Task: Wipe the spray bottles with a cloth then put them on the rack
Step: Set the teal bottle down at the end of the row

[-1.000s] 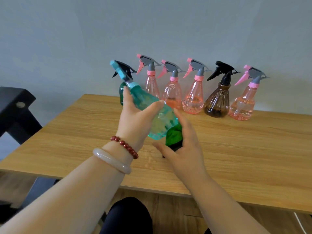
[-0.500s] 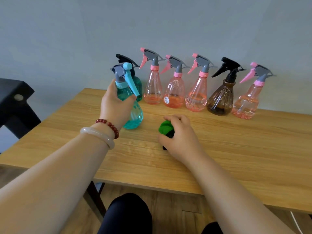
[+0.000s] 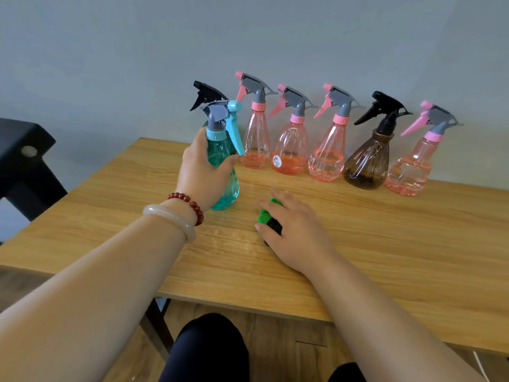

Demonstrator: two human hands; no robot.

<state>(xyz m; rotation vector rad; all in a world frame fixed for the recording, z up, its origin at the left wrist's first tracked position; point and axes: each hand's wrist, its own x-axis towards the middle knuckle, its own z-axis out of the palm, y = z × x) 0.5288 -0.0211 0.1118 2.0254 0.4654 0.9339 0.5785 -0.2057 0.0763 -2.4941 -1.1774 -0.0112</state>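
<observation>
On the wooden table (image 3: 385, 244) stands a teal spray bottle (image 3: 224, 172), upright, with its bottom on the wood. The left hand (image 3: 202, 172) is wrapped around the middle of it, fingers closed tight on the bottle. That wrist wears a red bead bracelet (image 3: 190, 204) and a pale bangle (image 3: 173, 220).

The right hand (image 3: 294, 232) lies flat over a green and black cloth (image 3: 268, 216) on the table, near the teal bottle. Its fingers are spread a little and rest on the cloth, not squeezing it.

At the back by the grey wall (image 3: 110, 51) stands a row of bottles. A dark green bottle with a black top (image 3: 205, 95) hides behind the teal one. Then come three pink bottles (image 3: 292, 150), a brown bottle (image 3: 369, 164) and one more pink bottle (image 3: 413, 166). A black stand (image 3: 24, 161) is at the left
</observation>
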